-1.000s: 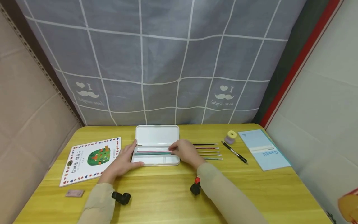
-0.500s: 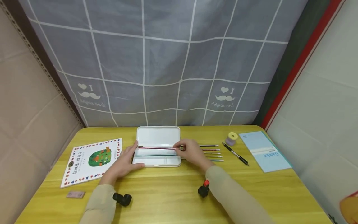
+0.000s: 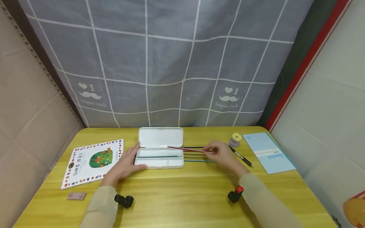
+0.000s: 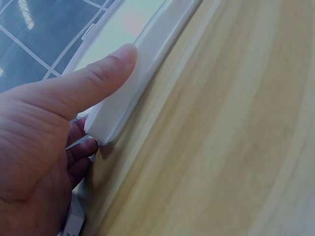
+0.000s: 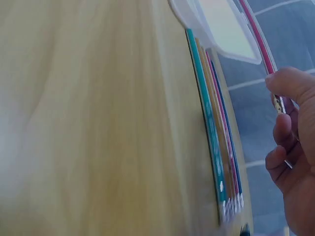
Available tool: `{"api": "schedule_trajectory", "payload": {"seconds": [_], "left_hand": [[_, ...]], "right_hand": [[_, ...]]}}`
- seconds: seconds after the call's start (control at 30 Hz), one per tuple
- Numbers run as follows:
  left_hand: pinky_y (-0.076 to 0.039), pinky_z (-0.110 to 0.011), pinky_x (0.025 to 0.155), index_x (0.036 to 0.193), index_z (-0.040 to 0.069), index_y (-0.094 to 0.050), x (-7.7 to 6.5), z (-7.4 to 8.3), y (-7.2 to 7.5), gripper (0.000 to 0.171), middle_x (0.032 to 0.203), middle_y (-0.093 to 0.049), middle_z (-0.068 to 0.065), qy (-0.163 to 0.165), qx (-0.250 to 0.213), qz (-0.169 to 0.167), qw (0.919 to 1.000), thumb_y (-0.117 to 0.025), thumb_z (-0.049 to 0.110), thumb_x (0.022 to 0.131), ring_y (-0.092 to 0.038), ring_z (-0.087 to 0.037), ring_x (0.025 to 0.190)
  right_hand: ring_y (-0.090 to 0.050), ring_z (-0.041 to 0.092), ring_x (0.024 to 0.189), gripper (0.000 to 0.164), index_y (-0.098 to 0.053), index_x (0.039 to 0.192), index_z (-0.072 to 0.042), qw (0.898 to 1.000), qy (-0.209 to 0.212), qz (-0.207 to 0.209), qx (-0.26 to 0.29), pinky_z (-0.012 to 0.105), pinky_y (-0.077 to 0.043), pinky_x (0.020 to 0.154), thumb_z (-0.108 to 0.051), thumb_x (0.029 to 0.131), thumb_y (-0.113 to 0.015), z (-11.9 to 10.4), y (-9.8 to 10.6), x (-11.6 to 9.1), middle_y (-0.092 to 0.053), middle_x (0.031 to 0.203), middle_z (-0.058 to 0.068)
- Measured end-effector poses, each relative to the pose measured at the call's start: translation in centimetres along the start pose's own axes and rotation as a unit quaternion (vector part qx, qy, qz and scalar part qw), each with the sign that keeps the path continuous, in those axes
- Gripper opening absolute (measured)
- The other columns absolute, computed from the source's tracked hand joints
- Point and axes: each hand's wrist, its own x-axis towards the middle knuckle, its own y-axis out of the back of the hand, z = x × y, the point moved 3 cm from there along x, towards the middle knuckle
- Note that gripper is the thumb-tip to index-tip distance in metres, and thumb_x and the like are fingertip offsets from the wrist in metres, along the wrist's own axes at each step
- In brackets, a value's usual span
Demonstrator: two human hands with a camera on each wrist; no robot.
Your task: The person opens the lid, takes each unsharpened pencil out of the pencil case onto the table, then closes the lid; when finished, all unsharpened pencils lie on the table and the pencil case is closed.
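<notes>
A white pencil case [image 3: 161,163] lies on the table with its lid [image 3: 161,137] raised at the back. My left hand [image 3: 126,164] holds the case's left end; in the left wrist view the thumb [image 4: 101,78] lies along its front side and the fingers curl at the corner. One teal pencil [image 3: 159,156] lies inside. My right hand [image 3: 220,155] pinches a red pencil [image 3: 185,148] near its right end, tilted above the table, its left tip over the case's back edge. Below it, several pencils [image 5: 211,118], one teal at the near side, lie in a row right of the case.
A picture book [image 3: 94,163] lies at the left, with a small pinkish block [image 3: 76,196] in front of it. At the right are a black pen [image 3: 240,156], a yellow-lidded jar [image 3: 235,139] and a light blue notebook [image 3: 269,153]. A grey grid curtain [image 3: 165,63] hangs behind the table.
My right hand has lifted the red pencil out of the case and carried it right, over the row of pencils. My left hand has stayed on the case's left end.
</notes>
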Motion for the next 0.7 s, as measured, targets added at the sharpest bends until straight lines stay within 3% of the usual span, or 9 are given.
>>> {"api": "schedule_trajectory", "payload": {"seconds": [0.23, 0.43, 0.7], "left_hand": [[-0.022, -0.076, 0.115, 0.168, 0.006, -0.008, 0.0, -0.1, 0.0, 0.114, 0.167, -0.019, -0.032, 0.002, 0.003, -0.004, 1.0, -0.077, 0.053, 0.092, -0.016, -0.057, 0.151], [-0.023, -0.076, 0.115, 0.169, 0.007, -0.006, 0.0, -0.3, -0.1, 0.114, 0.167, -0.019, -0.03, 0.006, 0.0, -0.009, 0.9999, -0.077, 0.055, 0.091, -0.016, -0.056, 0.151], [-0.022, -0.076, 0.115, 0.169, 0.008, -0.006, 0.0, -0.2, 0.1, 0.115, 0.168, -0.018, -0.03, 0.008, 0.0, -0.009, 0.9999, -0.077, 0.054, 0.091, -0.016, -0.055, 0.151]], "right_hand": [[-0.054, 0.01, 0.069, 0.014, -0.083, 0.101, -0.025, 0.999, -0.026, -0.029, -0.014, 0.027, -0.048, 0.062, -0.013, 0.093, -0.081, 2.1, 1.5, -2.7, -0.069, 0.09, -0.008], [-0.052, 0.01, 0.067, 0.009, -0.083, 0.098, -0.021, 0.996, -0.055, -0.06, -0.022, 0.026, -0.046, 0.06, -0.014, 0.093, -0.081, 3.5, 1.7, -4.1, -0.071, 0.091, -0.007], [-0.05, 0.009, 0.065, 0.01, -0.083, 0.097, -0.023, 0.996, -0.059, -0.058, -0.043, 0.025, -0.045, 0.06, -0.014, 0.092, -0.082, 3.9, 2.5, -5.0, -0.067, 0.088, -0.008]]}}
